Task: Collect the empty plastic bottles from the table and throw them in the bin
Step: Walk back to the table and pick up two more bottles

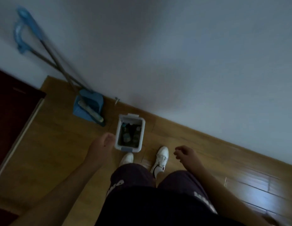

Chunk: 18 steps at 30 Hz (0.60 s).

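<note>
The wooden floor (60, 144) is gleaming glossy on the right; the bin (142, 128) and blue dustpan (86, 108) are looking like smooth plastic.

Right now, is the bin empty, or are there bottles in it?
Not empty. The bin stands open on the floor, and several bottles lie in its dark interior; how full it is cannot be told.

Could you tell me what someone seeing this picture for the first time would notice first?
The eye goes first to the small pale bin on the wooden floor near the wall, open, with bottles lying inside. The person stands just behind it, left hand beside the bin's rim and right hand off to the side, both empty. To the left of the bin, a blue dustpan and broom lean against the wall.
</note>
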Each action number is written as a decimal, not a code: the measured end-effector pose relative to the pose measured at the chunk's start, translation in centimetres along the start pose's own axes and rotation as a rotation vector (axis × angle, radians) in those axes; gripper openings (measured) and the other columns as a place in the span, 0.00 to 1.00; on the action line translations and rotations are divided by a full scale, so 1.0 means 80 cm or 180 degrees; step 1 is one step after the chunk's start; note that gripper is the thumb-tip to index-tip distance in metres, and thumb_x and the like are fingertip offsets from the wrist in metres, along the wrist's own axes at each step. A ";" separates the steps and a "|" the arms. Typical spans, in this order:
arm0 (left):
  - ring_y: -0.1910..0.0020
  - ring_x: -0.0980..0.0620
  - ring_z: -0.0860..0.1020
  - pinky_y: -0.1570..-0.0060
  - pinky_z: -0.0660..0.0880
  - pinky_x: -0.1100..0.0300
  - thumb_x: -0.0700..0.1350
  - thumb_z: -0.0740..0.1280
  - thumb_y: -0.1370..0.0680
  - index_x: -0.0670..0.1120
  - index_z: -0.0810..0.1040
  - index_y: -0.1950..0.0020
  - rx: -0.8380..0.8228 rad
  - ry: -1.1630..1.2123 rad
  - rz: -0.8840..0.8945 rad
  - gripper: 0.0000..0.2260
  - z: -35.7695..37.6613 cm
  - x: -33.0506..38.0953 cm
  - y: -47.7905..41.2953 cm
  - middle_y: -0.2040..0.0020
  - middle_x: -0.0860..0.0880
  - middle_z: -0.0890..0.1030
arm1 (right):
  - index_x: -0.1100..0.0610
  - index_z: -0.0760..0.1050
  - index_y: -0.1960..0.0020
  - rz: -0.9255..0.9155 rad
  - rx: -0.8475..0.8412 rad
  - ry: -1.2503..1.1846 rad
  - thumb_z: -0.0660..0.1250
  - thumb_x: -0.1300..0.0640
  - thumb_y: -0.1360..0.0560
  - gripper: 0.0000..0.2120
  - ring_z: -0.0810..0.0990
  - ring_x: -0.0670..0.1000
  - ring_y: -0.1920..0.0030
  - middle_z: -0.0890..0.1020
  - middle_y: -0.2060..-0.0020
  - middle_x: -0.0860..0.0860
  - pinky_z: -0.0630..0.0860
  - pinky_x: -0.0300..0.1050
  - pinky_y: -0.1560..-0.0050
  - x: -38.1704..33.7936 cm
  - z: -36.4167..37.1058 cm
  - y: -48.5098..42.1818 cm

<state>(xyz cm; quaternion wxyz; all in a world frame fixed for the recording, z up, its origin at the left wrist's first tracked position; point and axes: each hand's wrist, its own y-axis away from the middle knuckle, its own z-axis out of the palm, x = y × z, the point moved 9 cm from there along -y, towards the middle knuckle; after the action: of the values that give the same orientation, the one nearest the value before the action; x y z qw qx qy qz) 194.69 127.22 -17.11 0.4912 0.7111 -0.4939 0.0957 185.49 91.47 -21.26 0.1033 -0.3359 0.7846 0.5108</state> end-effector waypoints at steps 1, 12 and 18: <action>0.50 0.58 0.78 0.58 0.72 0.63 0.53 0.60 0.16 0.54 0.76 0.44 -0.0053 -0.0070 0.0194 0.07 -0.003 0.023 0.002 0.52 0.59 0.78 | 0.45 0.79 0.55 -0.0014 0.0111 -0.0042 0.67 0.58 0.23 0.07 0.85 0.55 0.53 0.87 0.56 0.54 0.81 0.58 0.48 0.001 -0.018 0.016; 0.44 0.48 0.80 0.50 0.76 0.52 0.58 0.59 0.18 0.51 0.79 0.42 -0.0994 -0.0817 0.1015 0.15 0.044 0.145 0.030 0.45 0.50 0.81 | 0.53 0.78 0.39 0.0375 0.1385 -0.1543 0.67 0.53 0.21 0.12 0.83 0.48 0.50 0.85 0.51 0.50 0.80 0.47 0.48 0.105 -0.054 0.208; 0.42 0.49 0.78 0.44 0.75 0.49 0.64 0.57 0.19 0.55 0.77 0.40 -0.1568 -0.1722 0.1225 0.18 0.138 0.183 0.049 0.45 0.51 0.80 | 0.56 0.78 0.38 0.0997 0.1919 -0.2366 0.66 0.52 0.21 0.13 0.83 0.51 0.48 0.84 0.49 0.52 0.81 0.54 0.44 0.238 -0.018 0.287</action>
<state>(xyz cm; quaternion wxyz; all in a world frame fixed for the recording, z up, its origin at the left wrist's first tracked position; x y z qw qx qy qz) 194.94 109.48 -11.16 0.4724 0.4664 -0.7373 -0.1256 156.89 88.02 -13.38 0.3902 0.0353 0.8484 0.3560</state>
